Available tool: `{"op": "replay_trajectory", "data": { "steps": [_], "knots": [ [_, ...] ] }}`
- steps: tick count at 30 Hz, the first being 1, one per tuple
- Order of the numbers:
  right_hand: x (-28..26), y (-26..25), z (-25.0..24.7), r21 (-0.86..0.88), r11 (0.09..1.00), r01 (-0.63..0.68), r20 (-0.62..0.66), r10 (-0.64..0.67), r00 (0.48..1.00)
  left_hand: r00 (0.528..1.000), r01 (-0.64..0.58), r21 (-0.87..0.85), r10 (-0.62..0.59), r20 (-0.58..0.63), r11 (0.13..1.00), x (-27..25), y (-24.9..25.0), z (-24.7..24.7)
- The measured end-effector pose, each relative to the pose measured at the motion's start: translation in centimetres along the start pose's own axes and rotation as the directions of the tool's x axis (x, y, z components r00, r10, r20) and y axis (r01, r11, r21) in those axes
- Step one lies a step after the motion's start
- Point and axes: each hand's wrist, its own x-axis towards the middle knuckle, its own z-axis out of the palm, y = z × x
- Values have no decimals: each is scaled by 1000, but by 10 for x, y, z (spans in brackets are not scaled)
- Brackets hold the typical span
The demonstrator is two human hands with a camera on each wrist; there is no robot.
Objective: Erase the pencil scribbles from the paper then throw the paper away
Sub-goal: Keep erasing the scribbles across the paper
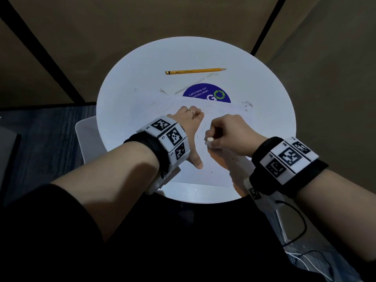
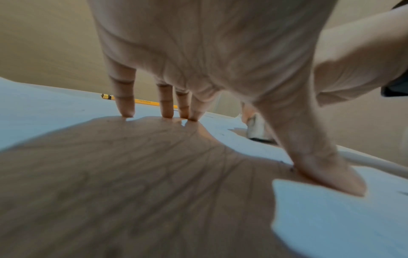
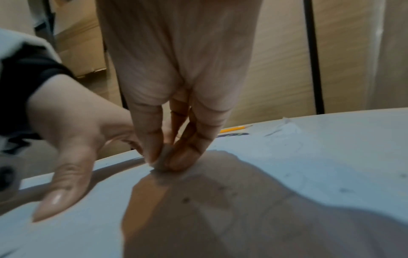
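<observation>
A white sheet of paper [image 1: 215, 174] with faint pencil scribbles [image 1: 179, 104] lies on a round white table [image 1: 126, 82]. My left hand [image 1: 191, 131] presses it down: the straight fingertips [image 2: 167, 111] and the spread thumb [image 2: 331, 174] rest on the sheet. To its right, my right hand [image 1: 215, 137] pinches a small white eraser [image 1: 209, 141] against the paper. The right wrist view shows the eraser [image 3: 162, 160] between thumb and fingers [image 3: 150, 139], touching the sheet [image 3: 309, 165]. Dark specks dot the paper near it.
A yellow pencil [image 1: 195, 71] lies across the far part of the table. A round blue sticker [image 1: 207, 92] shows beyond the paper's far edge. Something white [image 1: 87, 135] stands under the table's left rim. A black cable [image 1: 301, 224] hangs at lower right.
</observation>
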Motion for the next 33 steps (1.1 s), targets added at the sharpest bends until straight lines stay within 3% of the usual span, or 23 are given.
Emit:
{"op": "replay_trajectory", "data": {
  "steps": [4, 8, 13, 19, 24, 29, 33],
  "knots": [
    [9, 10, -12, 92, 992, -84, -8, 85, 996, 1000, 10, -43, -11, -21, 999, 5, -4, -5],
    [33, 17, -25, 30, 992, -120, -127, 123, 984, 1000, 20, -20, -20, -16, 1000, 10, -5, -10],
    [60, 29, -37, 194, 957, -214, -217, 255, 942, 999, 39, 6, -39, -25, 999, 14, -3, -9],
    [68, 23, -22, 324, 931, -170, -198, 243, 950, 1000, 21, -91, -23, -11, 996, 18, -9, -9],
    [73, 21, -30, 299, 931, -209, -295, 299, 908, 1000, 10, -105, -10, 0, 994, 19, -12, -11],
    [70, 15, -27, 232, 953, -194, -214, 244, 946, 1000, 15, -68, -14, 14, 998, 21, -12, -10],
    [73, 13, -34, 225, 953, -205, -274, 263, 925, 1000, 19, -17, -19, 16, 1000, 22, -12, -11]
  ]
}}
